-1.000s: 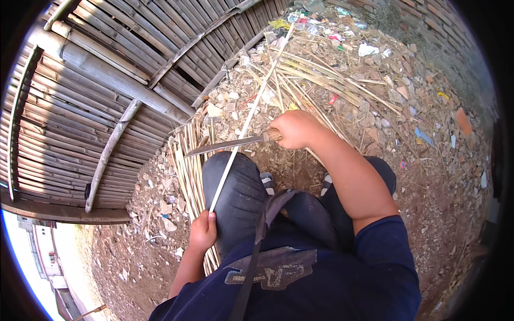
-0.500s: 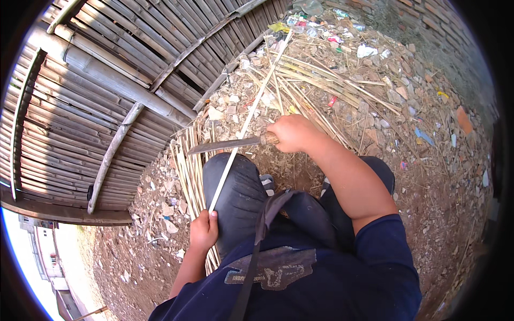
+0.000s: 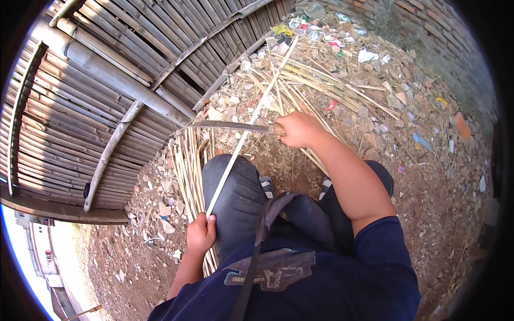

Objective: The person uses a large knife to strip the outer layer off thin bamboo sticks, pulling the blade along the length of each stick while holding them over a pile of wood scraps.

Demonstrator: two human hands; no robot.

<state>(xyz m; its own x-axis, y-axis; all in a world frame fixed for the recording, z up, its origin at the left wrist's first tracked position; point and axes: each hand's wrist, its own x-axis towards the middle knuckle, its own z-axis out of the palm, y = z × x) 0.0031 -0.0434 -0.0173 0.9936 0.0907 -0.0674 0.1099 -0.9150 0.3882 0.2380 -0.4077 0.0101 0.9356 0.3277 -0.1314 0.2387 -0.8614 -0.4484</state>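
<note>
My left hand (image 3: 201, 234) is closed round the near end of a long pale bamboo strip (image 3: 230, 165), thumb along its top. The strip slants over my left knee and reaches away to the far litter. In my right hand (image 3: 300, 130) is the wooden handle of a long knife (image 3: 227, 125), its dark blade pointing left and lying across the strip beyond my knee. Whether the edge bites into the strip cannot be made out. Beside my left leg lies a bundle of bamboo strips (image 3: 184, 171), partly hidden by my left hand and arm.
More split strips (image 3: 321, 83) are scattered on the stony ground ahead. A bamboo slat wall (image 3: 112, 80) with round poles stands at the left. Plastic litter (image 3: 316, 27) lies at the far end, near a brick wall (image 3: 423, 21). Rubble and a brick piece (image 3: 462, 125) lie at the right.
The knife has moved a little farther away along the strip, its blade now tilted the other way. My left hand has stayed nearly in place with its hold on the strip.
</note>
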